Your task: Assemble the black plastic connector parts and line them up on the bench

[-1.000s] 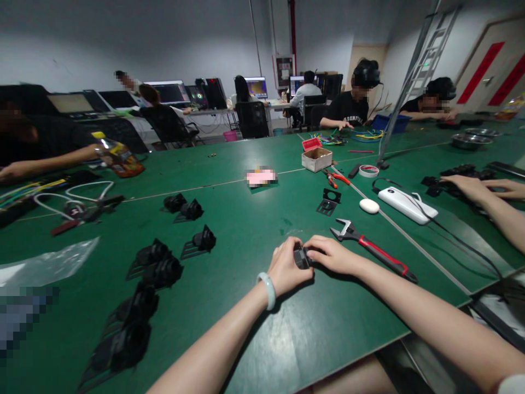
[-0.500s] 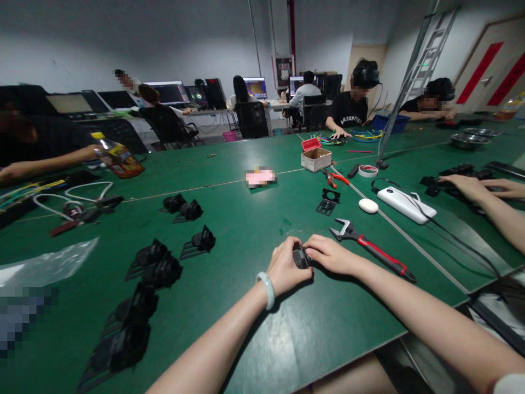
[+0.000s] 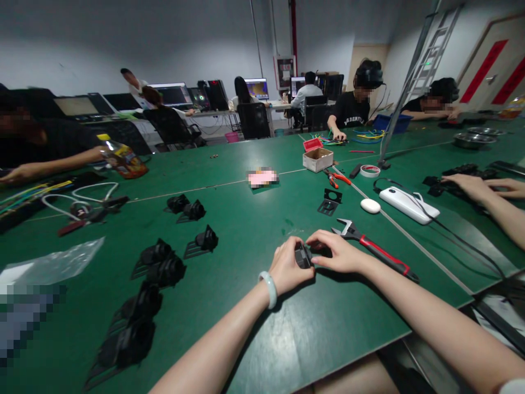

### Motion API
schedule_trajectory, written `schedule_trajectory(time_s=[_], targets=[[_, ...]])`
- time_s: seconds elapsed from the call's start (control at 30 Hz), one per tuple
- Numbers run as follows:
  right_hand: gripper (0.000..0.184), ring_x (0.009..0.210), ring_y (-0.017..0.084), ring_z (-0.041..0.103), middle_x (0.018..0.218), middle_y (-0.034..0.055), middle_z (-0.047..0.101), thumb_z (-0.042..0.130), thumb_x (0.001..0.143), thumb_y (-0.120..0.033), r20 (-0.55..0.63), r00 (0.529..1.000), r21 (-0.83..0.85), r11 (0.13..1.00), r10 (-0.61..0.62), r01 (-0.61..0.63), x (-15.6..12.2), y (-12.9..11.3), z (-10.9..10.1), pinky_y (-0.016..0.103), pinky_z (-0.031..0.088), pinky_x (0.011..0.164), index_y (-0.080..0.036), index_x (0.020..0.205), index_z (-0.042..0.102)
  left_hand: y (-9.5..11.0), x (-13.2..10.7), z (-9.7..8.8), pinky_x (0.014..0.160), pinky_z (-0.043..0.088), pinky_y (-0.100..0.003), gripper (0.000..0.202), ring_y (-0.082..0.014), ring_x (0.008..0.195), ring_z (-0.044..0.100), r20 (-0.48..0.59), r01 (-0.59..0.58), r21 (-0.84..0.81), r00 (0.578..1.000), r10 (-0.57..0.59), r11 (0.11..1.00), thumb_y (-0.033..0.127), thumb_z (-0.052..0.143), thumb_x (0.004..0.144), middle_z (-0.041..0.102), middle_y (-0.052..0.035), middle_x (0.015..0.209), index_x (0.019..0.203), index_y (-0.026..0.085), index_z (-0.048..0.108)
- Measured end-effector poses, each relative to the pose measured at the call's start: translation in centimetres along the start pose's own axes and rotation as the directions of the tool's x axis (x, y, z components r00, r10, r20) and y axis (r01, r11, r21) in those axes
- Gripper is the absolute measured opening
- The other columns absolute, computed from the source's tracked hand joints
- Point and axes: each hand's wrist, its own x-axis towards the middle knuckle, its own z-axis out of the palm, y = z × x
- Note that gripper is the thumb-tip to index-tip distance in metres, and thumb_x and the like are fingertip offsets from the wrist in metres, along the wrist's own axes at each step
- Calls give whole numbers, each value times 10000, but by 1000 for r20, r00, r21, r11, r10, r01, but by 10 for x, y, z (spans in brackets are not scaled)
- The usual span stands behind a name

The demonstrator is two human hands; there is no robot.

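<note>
Close to the table's near edge, my left hand (image 3: pixel 289 265), with a pale green bangle on its wrist, grips a small black part (image 3: pixel 303 256) between thumb and fingers. My right hand (image 3: pixel 334 251) curls round the right side of the same part, fingertips and thumb against its edges. The fingers partly hide the part, so its exact kind does not show. A flat black bracket (image 3: pixel 330 202) with a round hole lies beyond my right hand. Just right of that hand rests an adjustable wrench (image 3: pixel 375 249) with a red and black handle.
Black assemblies on slotted plates (image 3: pixel 205 239) stand in groups at left. Pliers (image 3: pixel 338 178), a small box (image 3: pixel 318 160), a roll of tape (image 3: pixel 369 171), a white oval object (image 3: pixel 370 206) and a white power bank (image 3: pixel 409 205) lie at right. Co-workers' hands (image 3: pixel 467 186) work nearby.
The fingers of my right hand have lifted and arched more, its thumb now showing separately at the black part. My left hand keeps its hold.
</note>
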Motion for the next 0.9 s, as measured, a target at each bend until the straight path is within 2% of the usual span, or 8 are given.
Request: schedule_trajectory(time_s=[0.43, 0.9], targets=[[313, 818, 163, 509, 896, 51, 535, 608, 673, -213, 1, 1000, 0, 1000, 4, -4, 2, 3, 4, 296, 419, 723, -170, 972, 524, 3, 0, -2, 692, 387, -315, 455, -185, 763, 499, -7, 17, -4, 1000, -17, 1000, 289, 615, 523, 511, -4, 809, 925, 199, 419], [281, 841, 160, 512, 905, 59, 542, 591, 697, -223, -1, 999, 79, 996, 51, -51, 2, 6, 7, 305, 419, 758, -155, 964, 537, 0, -1, 1, 686, 390, -313, 458, -182, 763, 504, -1, 15, 16, 1000, -15, 1000, 308, 620, 534, 520, -5, 828, 929, 203, 414]])
